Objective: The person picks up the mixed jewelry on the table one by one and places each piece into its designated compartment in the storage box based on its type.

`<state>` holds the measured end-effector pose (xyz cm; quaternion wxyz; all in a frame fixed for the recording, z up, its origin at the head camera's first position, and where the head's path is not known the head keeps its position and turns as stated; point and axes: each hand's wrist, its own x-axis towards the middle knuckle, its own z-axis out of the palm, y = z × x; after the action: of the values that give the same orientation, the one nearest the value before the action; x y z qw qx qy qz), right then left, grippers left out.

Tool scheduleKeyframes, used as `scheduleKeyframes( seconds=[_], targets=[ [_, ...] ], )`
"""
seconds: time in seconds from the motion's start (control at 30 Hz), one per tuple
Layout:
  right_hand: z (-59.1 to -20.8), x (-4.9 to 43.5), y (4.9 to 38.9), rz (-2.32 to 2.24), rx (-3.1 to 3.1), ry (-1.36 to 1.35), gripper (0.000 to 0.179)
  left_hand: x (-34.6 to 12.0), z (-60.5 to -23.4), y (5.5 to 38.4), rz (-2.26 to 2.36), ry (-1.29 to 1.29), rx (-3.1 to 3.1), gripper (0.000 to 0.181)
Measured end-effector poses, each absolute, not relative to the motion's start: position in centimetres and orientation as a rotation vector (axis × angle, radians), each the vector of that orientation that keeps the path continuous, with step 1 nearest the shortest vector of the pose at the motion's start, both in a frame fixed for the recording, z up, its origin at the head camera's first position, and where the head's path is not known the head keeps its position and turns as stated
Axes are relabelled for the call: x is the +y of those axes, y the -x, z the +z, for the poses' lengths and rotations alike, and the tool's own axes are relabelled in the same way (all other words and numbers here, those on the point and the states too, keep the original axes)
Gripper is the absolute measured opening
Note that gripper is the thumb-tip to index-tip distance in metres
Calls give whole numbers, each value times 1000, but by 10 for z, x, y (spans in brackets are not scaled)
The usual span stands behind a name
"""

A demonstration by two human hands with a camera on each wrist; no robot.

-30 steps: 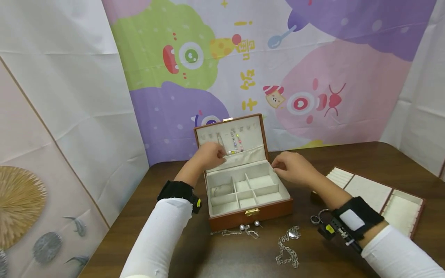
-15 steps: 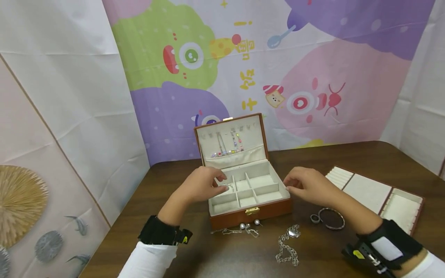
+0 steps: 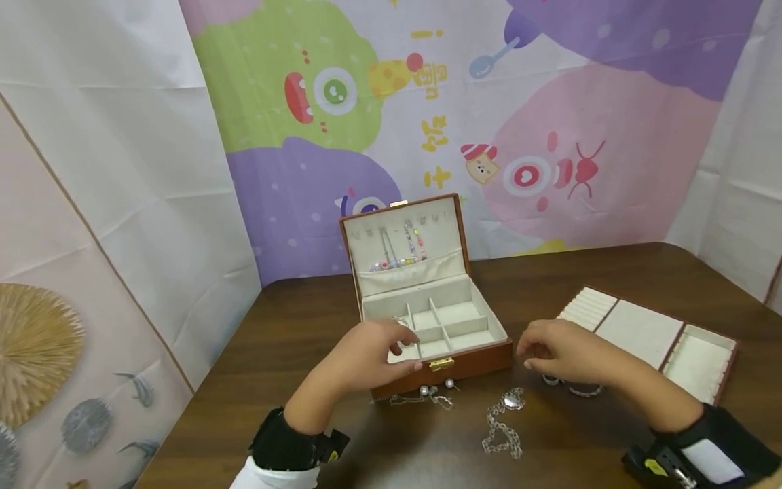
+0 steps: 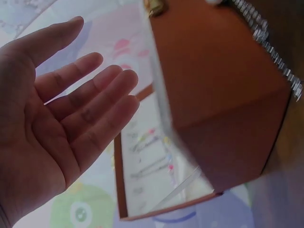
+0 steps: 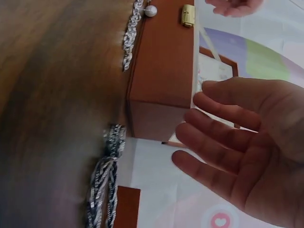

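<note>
My left hand (image 3: 373, 353) hovers over the front left of a brown jewelry box (image 3: 482, 360), its fingers apart and holding nothing. In the left wrist view the left palm (image 4: 52, 123) faces the box with fingers relaxed. My right hand (image 3: 565, 350) is in the air just right of the box, with loosely bent fingers and nothing in them. A beaded necklace (image 3: 393, 263) hangs inside the raised lid, above a fabric pocket. The box's cream interior is divided into several compartments; the left hand hides part of the left ones.
A chain bracelet (image 3: 403, 399) and pearl earrings (image 3: 449, 384) lie before the box. A silver chain necklace (image 3: 501, 431) with a pendant lies nearer. A silver bangle (image 3: 584, 391) is partly hidden under the right hand. A cream-lined tray (image 3: 641, 329) rests at the right.
My left hand has come down from the lid's necklace towards the box's front. The right hand has drawn back from the box's right edge, outward and nearer. The beaded necklace stays hanging.
</note>
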<state>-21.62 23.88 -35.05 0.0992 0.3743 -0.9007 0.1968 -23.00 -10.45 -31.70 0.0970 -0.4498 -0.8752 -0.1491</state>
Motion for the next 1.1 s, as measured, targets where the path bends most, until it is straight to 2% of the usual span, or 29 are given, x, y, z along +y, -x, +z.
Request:
scheduleKeyframes(
  seconds=[0.7,1.1],
  targets=[
    [-365,253,225,459,-2912,-1047,21,-95,-321,231,-312,1360,-2613,22],
    [-373,255,225,524,-2915,-1140,19,-95,-328,229,-295,1376,-2590,18]
  ],
)
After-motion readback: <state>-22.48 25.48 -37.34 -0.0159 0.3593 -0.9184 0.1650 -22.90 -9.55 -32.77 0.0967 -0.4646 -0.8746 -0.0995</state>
